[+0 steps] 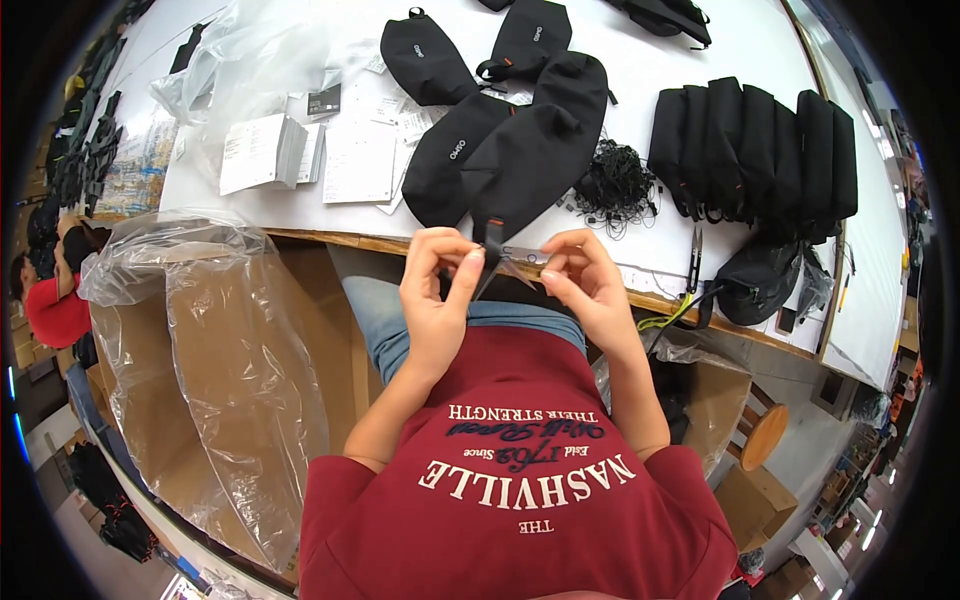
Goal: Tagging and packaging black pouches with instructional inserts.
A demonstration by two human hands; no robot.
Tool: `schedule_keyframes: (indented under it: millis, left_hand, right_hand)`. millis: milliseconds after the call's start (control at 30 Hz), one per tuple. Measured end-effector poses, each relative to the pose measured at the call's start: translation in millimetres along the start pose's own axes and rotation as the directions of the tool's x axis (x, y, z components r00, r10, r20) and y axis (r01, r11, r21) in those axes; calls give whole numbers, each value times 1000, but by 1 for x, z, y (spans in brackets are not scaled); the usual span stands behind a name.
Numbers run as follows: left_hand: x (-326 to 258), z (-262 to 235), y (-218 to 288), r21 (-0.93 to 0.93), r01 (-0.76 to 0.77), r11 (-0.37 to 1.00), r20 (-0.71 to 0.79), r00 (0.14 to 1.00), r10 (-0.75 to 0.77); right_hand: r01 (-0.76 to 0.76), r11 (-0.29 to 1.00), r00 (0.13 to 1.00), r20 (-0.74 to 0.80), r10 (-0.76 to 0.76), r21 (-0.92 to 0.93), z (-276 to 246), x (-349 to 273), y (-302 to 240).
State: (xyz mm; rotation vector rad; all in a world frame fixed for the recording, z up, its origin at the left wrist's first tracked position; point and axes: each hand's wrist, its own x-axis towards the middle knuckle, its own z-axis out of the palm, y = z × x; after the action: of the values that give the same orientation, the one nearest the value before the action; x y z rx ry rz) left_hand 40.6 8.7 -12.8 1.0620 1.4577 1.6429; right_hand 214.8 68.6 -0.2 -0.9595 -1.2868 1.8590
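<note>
At the table's near edge, my left hand [438, 280] pinches a short black strap [493, 243] with a small orange mark. The strap is at the near end of a black fabric pouch [548, 135], which lies tilted over another black pouch [440, 165]. My right hand [588, 285] is closed in a pinch just to the right; what its fingertips hold is too small to make out. Between the hands shows a pale, see-through strip [524, 256] with dark marks. Beyond my right hand lies a tangled heap of thin black cords [616, 187].
Black pouches [745, 150] stand in a row at the right, near scissors [695, 260] and a black bag [755, 280]. Stacked white cards [262, 155] and clear plastic [250, 70] lie left. A plastic-lined carton [215, 400] stands below; a person in red [52, 305] is far left.
</note>
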Motion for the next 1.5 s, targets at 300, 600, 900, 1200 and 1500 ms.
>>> schedule_keyframes:
  millis: [300, 600, 900, 1200, 1500]
  left_hand:
    - [-6, -1, 15, -241, 265, 934, 180, 957, -226]
    - [-5, 1, 13, -212, 307, 928, 258, 933, -250]
    - [-5, -4, 11, -103, 319, 942, 288, 916, -278]
    - [-4, -6, 14, -86, 381, 921, 326, 884, -335]
    - [-4, -6, 13, 39, 275, 961, 303, 913, -274]
  right_hand:
    - [-72, 973, 988, 153, 38, 220, -7, 6, -9]
    - [61, 994, 991, 109, -72, 94, 8, -2, -6]
    - [-9, 995, 980, 197, -10, 97, 6, 1, -6]
    - [12, 997, 992, 127, -22, 76, 9, 1, -5]
    - [100, 993, 995, 36, -97, -67, 20, -1, 1]
